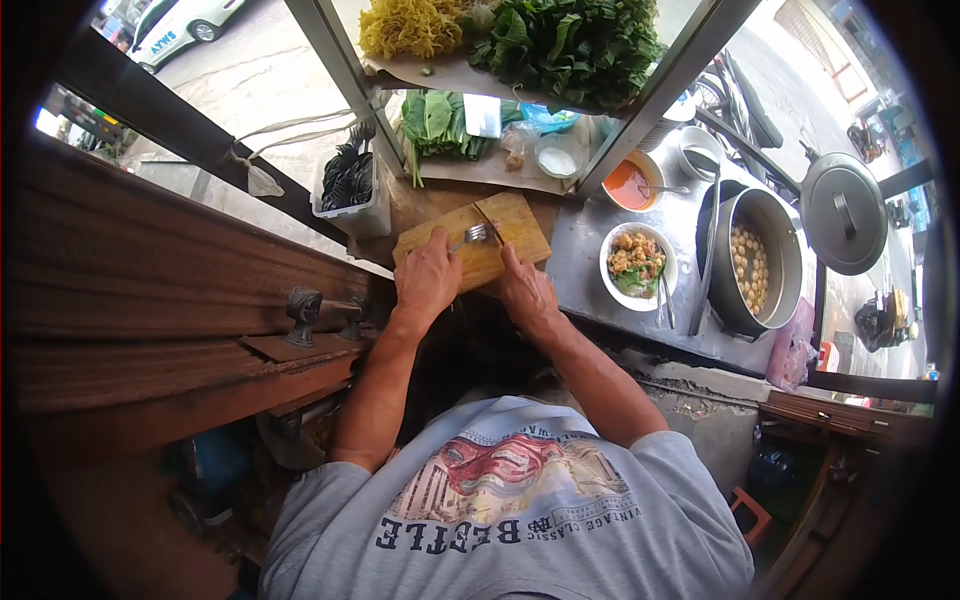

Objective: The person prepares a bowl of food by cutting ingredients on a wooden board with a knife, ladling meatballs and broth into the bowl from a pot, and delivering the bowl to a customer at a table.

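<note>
Over a wooden cutting board [440, 232], my left hand [428, 272] is closed around a fork [472, 235], its tines pointing right across the board. My right hand [527, 288] grips a knife [491, 222], whose narrow blade reaches up and left over the board, close to the fork's tines. Whether anything small lies under the tines is too fine to make out. Right of the board, a white bowl [611, 277] holds noodles or greens topped with brown minced pieces, and a spoon [669, 300] rests in it.
A pot [789, 262] of meatballs in broth stands at right with its lid [843, 213] beyond. Near it are a bowl of red sauce [630, 186] and a metal counter [580, 245]. A cutlery bin [364, 215] sits left. Shelves ahead carry yellow noodles [410, 28] and chopped greens [565, 50].
</note>
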A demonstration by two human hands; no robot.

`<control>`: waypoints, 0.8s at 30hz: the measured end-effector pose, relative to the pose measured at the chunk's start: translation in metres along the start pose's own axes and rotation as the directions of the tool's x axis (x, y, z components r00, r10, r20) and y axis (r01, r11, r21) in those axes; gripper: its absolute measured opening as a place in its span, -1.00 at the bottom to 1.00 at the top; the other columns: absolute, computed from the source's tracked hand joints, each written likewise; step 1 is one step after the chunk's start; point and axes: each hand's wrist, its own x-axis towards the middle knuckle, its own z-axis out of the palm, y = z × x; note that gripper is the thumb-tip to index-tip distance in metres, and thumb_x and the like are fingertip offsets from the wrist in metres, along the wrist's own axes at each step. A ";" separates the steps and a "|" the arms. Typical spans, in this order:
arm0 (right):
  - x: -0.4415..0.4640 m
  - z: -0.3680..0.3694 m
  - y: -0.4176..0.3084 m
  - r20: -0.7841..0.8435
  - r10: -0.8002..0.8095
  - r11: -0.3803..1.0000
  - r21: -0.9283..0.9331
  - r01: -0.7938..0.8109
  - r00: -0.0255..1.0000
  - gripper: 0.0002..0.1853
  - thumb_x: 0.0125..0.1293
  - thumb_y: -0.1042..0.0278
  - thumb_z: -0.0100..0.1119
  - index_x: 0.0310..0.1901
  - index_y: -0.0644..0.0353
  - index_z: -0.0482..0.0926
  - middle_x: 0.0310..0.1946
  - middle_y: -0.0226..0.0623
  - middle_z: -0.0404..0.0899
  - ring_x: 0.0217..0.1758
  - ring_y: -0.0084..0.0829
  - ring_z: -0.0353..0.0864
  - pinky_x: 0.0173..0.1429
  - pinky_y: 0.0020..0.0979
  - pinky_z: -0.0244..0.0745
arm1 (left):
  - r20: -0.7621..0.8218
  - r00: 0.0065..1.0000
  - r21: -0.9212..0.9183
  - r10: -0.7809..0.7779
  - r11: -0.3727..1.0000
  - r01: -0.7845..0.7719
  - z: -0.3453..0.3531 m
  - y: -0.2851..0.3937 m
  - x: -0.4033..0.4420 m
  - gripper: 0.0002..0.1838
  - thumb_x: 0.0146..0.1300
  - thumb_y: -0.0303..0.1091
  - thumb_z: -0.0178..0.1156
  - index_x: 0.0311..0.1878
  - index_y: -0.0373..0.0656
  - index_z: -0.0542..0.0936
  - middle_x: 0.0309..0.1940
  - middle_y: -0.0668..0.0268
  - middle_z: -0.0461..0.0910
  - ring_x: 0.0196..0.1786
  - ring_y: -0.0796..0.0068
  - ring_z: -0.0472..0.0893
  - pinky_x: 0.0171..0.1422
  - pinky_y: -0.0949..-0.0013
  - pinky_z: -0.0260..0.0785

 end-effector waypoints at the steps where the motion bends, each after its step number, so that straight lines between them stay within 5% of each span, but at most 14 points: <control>1: -0.002 -0.001 0.000 -0.011 -0.017 1.000 -0.004 0.017 1.000 -0.45 0.33 0.46 -0.03 0.37 0.14 0.22 -0.20 0.32 0.54 -0.26 0.30 0.66 -0.21 0.18 0.55 | -0.005 1.000 0.001 -0.016 1.000 0.016 0.000 -0.002 0.002 -0.82 0.28 -0.27 0.13 -0.11 -0.08 0.48 -0.36 -0.06 0.66 -0.15 -0.29 0.61 -0.05 -0.22 0.39; 16: -0.059 -0.015 0.017 0.103 0.081 0.990 0.106 -0.092 0.991 -0.51 0.35 0.46 -0.09 0.33 0.19 0.20 -0.18 0.31 0.57 -0.15 0.33 0.62 -0.04 0.22 0.49 | -0.072 0.994 -0.126 -0.083 0.989 0.074 0.002 -0.028 -0.014 -0.82 0.32 -0.28 0.11 -0.10 -0.13 0.52 -0.26 -0.10 0.67 -0.12 -0.27 0.62 -0.02 -0.15 0.42; 19: -0.055 -0.021 0.023 0.064 0.023 0.932 0.359 -0.044 0.998 -0.56 0.34 0.50 -0.12 0.27 0.22 0.26 -0.13 0.31 0.58 -0.07 0.37 0.56 0.01 0.20 0.41 | -0.086 0.994 -0.369 -0.073 0.929 0.036 0.020 -0.057 -0.018 -0.79 0.31 -0.31 0.12 -0.09 -0.23 0.55 -0.25 -0.06 0.66 -0.13 -0.08 0.67 -0.01 0.02 0.45; 22: -0.045 -0.008 0.025 0.076 0.085 0.903 0.416 -0.109 0.993 -0.56 0.36 0.50 -0.16 0.27 0.23 0.27 -0.28 0.09 0.60 -0.13 0.08 0.65 -0.06 -0.02 0.47 | -0.025 0.984 -0.541 -0.179 0.830 0.137 0.029 -0.071 -0.027 -0.81 0.30 -0.40 0.15 -0.13 -0.32 0.57 -0.30 0.18 0.63 -0.19 0.40 0.59 -0.03 0.33 0.42; 24: -0.033 -0.013 0.023 0.264 0.123 0.783 0.566 -0.257 0.957 -0.56 0.36 0.49 -0.17 0.28 0.22 0.27 -0.35 -0.11 0.54 -0.21 -0.21 0.58 -0.12 -0.21 0.45 | -0.014 0.980 -0.590 -0.197 0.793 0.151 0.034 -0.075 -0.030 -0.83 0.31 -0.42 0.15 -0.12 -0.31 0.58 -0.32 0.25 0.61 -0.21 0.50 0.56 -0.06 0.38 0.41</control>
